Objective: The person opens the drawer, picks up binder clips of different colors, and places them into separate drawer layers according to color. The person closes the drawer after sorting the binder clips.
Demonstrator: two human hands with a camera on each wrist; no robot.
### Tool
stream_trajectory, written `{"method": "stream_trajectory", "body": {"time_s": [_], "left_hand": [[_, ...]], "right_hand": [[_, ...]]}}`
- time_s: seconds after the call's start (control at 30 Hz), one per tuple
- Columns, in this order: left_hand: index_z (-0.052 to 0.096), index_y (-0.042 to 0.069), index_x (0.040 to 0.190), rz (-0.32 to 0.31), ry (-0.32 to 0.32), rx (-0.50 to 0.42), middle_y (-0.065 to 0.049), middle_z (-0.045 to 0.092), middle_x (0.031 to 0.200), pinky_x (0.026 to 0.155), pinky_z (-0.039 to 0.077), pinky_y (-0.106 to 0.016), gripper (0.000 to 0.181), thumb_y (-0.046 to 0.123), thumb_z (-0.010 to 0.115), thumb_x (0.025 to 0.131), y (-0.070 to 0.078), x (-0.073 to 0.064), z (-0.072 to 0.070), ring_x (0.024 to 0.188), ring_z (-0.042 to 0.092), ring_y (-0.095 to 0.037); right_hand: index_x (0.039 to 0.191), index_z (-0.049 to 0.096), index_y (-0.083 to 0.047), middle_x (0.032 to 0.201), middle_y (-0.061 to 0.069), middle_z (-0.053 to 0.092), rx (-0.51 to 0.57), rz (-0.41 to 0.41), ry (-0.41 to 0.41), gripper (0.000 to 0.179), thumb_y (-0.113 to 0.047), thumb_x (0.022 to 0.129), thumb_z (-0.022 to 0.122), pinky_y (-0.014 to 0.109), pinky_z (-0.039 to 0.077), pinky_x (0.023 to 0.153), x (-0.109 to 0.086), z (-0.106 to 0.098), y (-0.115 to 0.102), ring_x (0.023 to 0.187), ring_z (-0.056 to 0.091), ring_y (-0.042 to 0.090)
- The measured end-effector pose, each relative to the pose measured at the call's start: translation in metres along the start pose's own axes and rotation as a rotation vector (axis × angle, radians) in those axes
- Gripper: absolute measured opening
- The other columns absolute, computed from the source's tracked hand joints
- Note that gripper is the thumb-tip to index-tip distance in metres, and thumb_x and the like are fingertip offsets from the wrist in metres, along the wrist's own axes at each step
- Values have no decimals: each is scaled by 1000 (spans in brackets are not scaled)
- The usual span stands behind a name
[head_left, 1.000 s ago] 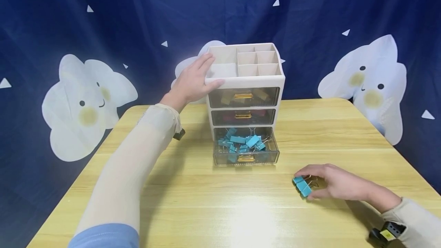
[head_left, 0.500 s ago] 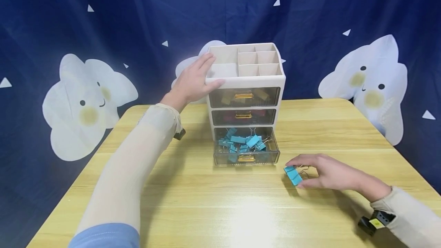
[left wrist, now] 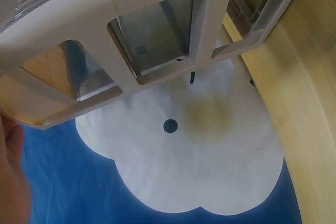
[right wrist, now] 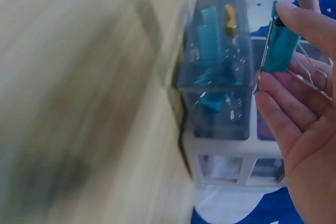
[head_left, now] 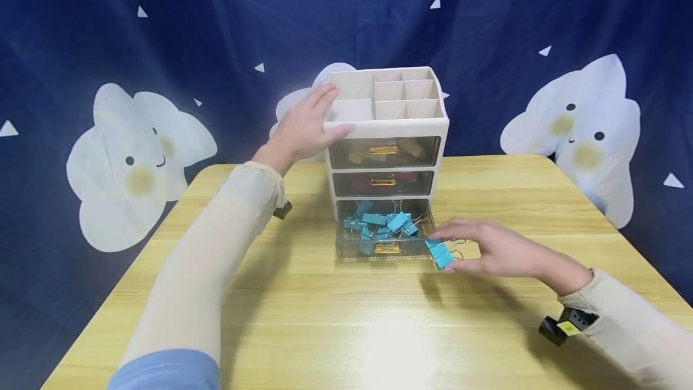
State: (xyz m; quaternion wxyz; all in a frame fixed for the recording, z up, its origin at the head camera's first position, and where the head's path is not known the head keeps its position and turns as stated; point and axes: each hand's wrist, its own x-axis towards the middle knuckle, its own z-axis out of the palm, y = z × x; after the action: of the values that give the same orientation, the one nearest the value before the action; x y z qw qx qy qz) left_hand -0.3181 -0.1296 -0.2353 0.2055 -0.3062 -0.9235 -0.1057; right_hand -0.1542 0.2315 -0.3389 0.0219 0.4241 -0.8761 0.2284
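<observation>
My right hand (head_left: 498, 251) pinches a teal binder clip (head_left: 440, 254) between thumb and fingers, its wire handles toward the palm. In the head view the clip overlaps the right front corner of the pulled-out bottom drawer (head_left: 346, 250). The right wrist view shows the clip (right wrist: 283, 45) raised off the table beside that drawer. Inside the smoky clear drawer lie several teal binder clips (head_left: 375, 219). My left hand (head_left: 303, 125) rests on the left top edge of the white drawer organizer (head_left: 390, 129), thumb along the front rim and fingers over the side.
Two upper drawers (head_left: 354, 154) are closed, with yellowish and reddish things dimly visible inside. Compartments (head_left: 391, 92) divide the organizer's top. The wooden table (head_left: 303, 318) extends to both sides. Behind it hangs a dark blue curtain (head_left: 476, 29) with white clouds.
My right hand has lifted the binder clip and carried it left and away from me, to the drawer's front corner. The left hand and the organizer have stayed in place.
</observation>
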Motion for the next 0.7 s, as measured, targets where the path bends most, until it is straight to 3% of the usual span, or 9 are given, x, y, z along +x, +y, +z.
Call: {"method": "stream_trajectory", "body": {"time_s": [0.13,0.4,0.43,0.63,0.7], "left_hand": [[31,8,153,-2,-6,12,-4,24,160,118,19,-39,86,67,45,92,0,0,-1,147,17,-18],[31,8,153,-1,-5,1,-4,25,160,118,19,-39,86,67,44,92,-2,0,1,147,17,-17],[31,8,153,0,-5,2,-4,25,160,118,19,-39,86,67,44,92,-2,0,1,147,17,-17],[31,8,153,2,2,-2,-5,25,160,118,20,-39,85,66,45,92,-1,0,0,147,18,-17],[32,8,153,2,3,-4,-5,25,160,118,20,-38,85,66,45,92,-1,0,0,147,18,-17]], "right_hand": [[128,65,-16,125,-7,61,-23,-9,33,46,-35,87,75,43,51,91,17,-1,-4,113,59,15],[126,65,-15,127,1,62,-39,82,29,49,-47,89,68,45,49,95,51,3,-12,112,60,19],[125,65,-15,127,1,62,-40,84,29,49,-48,89,68,44,49,94,54,4,-13,107,62,18],[123,67,-12,122,2,64,-39,45,44,48,-47,89,68,41,54,82,77,12,-15,83,66,14],[122,68,-11,121,1,65,-33,22,49,47,-46,90,68,41,54,82,84,16,-15,91,67,17]]}}
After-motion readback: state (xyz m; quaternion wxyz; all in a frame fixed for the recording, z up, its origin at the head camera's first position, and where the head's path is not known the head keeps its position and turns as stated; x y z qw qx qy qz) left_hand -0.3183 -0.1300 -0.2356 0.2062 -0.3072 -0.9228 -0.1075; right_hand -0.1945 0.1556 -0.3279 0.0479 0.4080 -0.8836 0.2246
